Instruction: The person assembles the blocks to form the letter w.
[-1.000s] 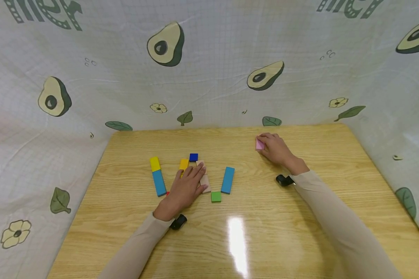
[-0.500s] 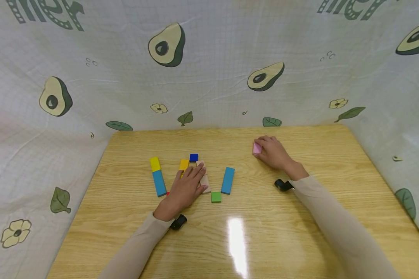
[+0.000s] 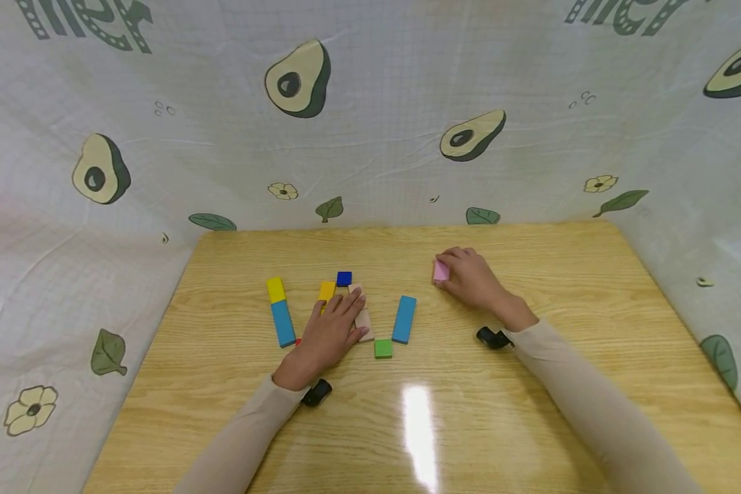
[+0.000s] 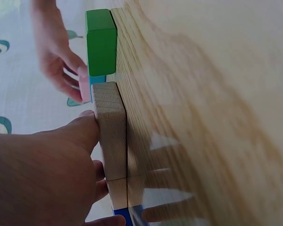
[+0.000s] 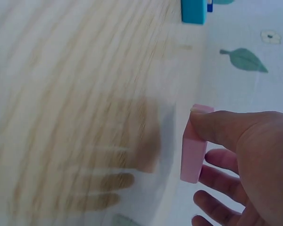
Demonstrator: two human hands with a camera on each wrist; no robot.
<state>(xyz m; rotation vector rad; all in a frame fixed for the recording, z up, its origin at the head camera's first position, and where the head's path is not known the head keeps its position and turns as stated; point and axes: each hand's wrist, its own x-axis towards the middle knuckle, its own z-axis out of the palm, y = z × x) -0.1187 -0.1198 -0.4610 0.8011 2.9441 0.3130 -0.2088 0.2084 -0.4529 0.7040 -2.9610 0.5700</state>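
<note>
My right hand [image 3: 477, 280] pinches a pink block [image 3: 441, 272] between thumb and fingers, right of the other blocks. In the right wrist view the thumb presses one end of the pink block [image 5: 194, 153], with a shadow and reflection on the tabletop beside it. The left hand [image 3: 328, 331] lies with fingers extended over plain wooden blocks [image 3: 363, 326] set end to end. Its thumb touches the nearer wooden block [image 4: 112, 141] in the left wrist view. An orange block [image 3: 326, 291] and a red block [image 3: 298, 342] are partly hidden by that hand.
A blue plank-shaped block [image 3: 404, 320] and a green block [image 3: 383, 348] lie right of the wooden ones. Behind them is a dark blue cube [image 3: 344, 278]. At the left, a yellow block [image 3: 276, 289] meets another blue block [image 3: 283, 324]. A patterned cloth [image 3: 377, 137] borders the table.
The right hand has carried the pink block left and toward the near side, closer to the other blocks. The left hand has stayed on the wooden blocks.
</note>
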